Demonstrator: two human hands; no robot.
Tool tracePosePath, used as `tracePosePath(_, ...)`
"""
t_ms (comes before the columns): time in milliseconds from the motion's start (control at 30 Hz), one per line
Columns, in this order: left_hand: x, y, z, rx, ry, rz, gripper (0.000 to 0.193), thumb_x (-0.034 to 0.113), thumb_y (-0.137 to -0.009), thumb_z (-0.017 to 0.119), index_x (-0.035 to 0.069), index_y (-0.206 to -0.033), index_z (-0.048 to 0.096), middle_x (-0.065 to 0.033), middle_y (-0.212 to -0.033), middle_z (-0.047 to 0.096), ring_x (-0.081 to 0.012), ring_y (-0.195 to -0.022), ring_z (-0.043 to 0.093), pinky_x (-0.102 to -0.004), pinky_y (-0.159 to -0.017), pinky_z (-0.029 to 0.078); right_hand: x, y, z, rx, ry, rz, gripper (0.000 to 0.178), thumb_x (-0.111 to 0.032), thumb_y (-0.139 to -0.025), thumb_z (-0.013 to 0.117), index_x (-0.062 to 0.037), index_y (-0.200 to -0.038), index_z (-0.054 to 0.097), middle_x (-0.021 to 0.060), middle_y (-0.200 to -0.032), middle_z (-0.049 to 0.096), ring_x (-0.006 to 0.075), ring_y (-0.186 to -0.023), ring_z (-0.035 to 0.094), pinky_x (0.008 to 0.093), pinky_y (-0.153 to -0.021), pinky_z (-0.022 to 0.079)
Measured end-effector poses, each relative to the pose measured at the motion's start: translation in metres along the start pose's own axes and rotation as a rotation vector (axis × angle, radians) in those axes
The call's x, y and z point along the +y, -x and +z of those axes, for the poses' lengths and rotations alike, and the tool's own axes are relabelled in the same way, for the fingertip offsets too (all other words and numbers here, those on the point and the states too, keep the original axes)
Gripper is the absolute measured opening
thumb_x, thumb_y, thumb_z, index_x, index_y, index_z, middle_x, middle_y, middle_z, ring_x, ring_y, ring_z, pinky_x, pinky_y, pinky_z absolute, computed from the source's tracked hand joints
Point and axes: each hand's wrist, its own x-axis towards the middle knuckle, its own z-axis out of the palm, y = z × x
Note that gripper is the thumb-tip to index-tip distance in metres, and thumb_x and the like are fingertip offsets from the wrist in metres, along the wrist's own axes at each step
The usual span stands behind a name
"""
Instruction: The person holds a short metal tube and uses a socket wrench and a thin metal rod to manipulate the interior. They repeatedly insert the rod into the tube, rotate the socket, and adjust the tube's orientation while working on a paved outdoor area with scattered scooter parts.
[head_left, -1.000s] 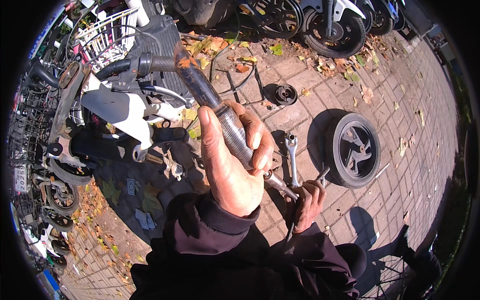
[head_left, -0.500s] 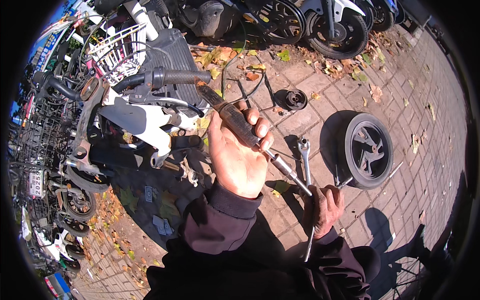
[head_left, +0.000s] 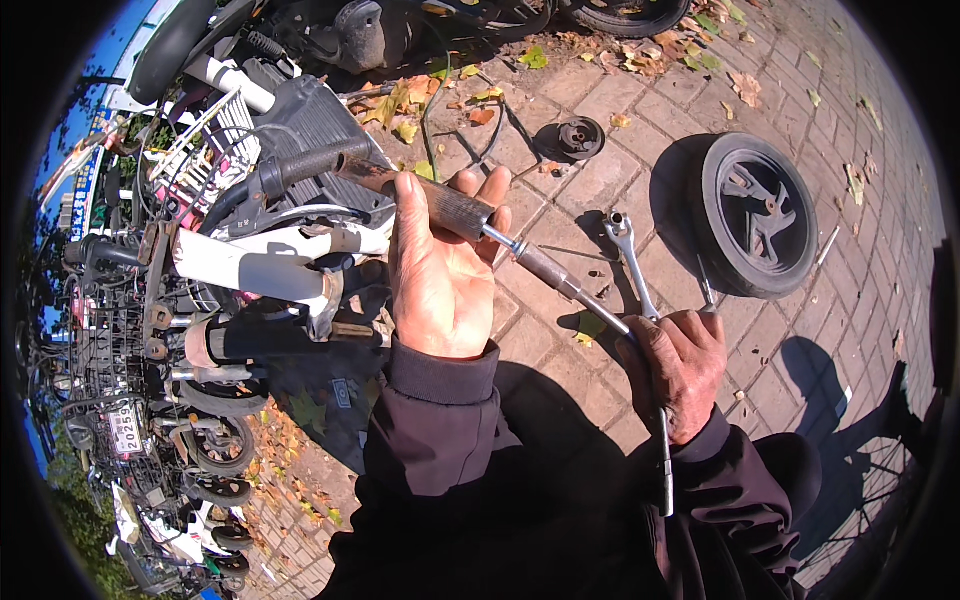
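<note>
My left hand (head_left: pixel 440 295), palm up, has its thumb and fingers around a worn, dark brown ribbed cylinder (head_left: pixel 458 210) with a rusty far end, partly hidden. From the cylinder's near end a bright metal rod (head_left: pixel 497 237) runs into the socket of a long-shafted socket wrench (head_left: pixel 548 268). My right hand (head_left: pixel 683 375) is closed round the wrench where its arms meet. One arm of the wrench points down past the wrist. Beyond the right hand, a steel wrench (head_left: pixel 625 240) with a ring-shaped head lies on the paving, its lower end behind the knuckles.
A small black-tyred wheel (head_left: pixel 760 215) lies to the right, with a thin rod (head_left: pixel 706 280) beside it. A dark round part (head_left: pixel 580 138) sits farther off. On the left stands a partly stripped scooter with a handlebar grip (head_left: pixel 318 162) and white panel (head_left: pixel 250 268). Parked two-wheelers line up behind it.
The ribbed cylinder and the socket wrench have turned to a flatter angle. My right hand has shifted right and up in view, and the whole view has swung.
</note>
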Motion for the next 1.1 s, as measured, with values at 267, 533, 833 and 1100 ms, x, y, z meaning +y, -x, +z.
tracePosePath(267, -0.007, -0.009, -0.007, -0.058, 0.119, -0.073, 0.039, 0.046, -0.1, 0.063, 0.01, -0.107, 0.051, -0.0025, -0.085, 0.05, -0.0175, -0.08, 0.053, -0.0334, -0.079, 0.048, 0.002, 0.001, -0.009, -0.074, -0.061, -0.061, 0.03, -0.013, -0.078, 0.08, -0.0037, -0.103, 0.067, 0.0056, -0.072, 0.057, 0.025, -0.067, 0.054, 0.0393, -0.071, 0.041)
tracePosePath(533, -0.003, -0.005, 0.002, -0.148, 0.091, -0.083, 0.041, 0.036, -0.106, 0.046, -0.001, -0.122, 0.053, -0.0136, -0.109, 0.056, -0.0289, -0.108, 0.056, -0.0468, -0.103, 0.045, 0.003, 0.005, -0.017, -0.075, -0.145, 0.067, 0.02, -0.012, -0.08, 0.079, -0.006, -0.093, 0.065, 0.0045, -0.068, 0.058, 0.0241, -0.067, 0.055, 0.0388, -0.069, 0.04)
tracePosePath(833, -0.008, -0.007, -0.001, -0.085, -0.071, -0.065, 0.044, 0.031, -0.106, 0.055, -0.002, -0.134, 0.046, -0.0175, -0.137, 0.054, -0.0334, -0.137, 0.05, -0.0445, -0.116, 0.043, -0.001, 0.004, -0.036, -0.091, -0.207, 0.146, 0.016, -0.011, -0.083, 0.076, -0.0067, -0.083, 0.061, 0.0067, -0.062, 0.053, 0.0262, -0.062, 0.055, 0.0391, -0.068, 0.041)
tracePosePath(1100, -0.009, -0.007, -0.013, -0.046, -0.037, -0.15, 0.037, 0.033, -0.099, 0.069, 0.004, -0.116, 0.055, -0.0065, -0.109, 0.061, -0.0197, -0.103, 0.061, -0.0347, -0.087, 0.052, -0.002, 0.005, -0.048, -0.105, -0.148, 0.11, 0.019, -0.011, -0.076, 0.076, -0.0072, -0.08, 0.057, 0.0063, -0.061, 0.054, 0.0257, -0.063, 0.057, 0.0388, -0.067, 0.041)
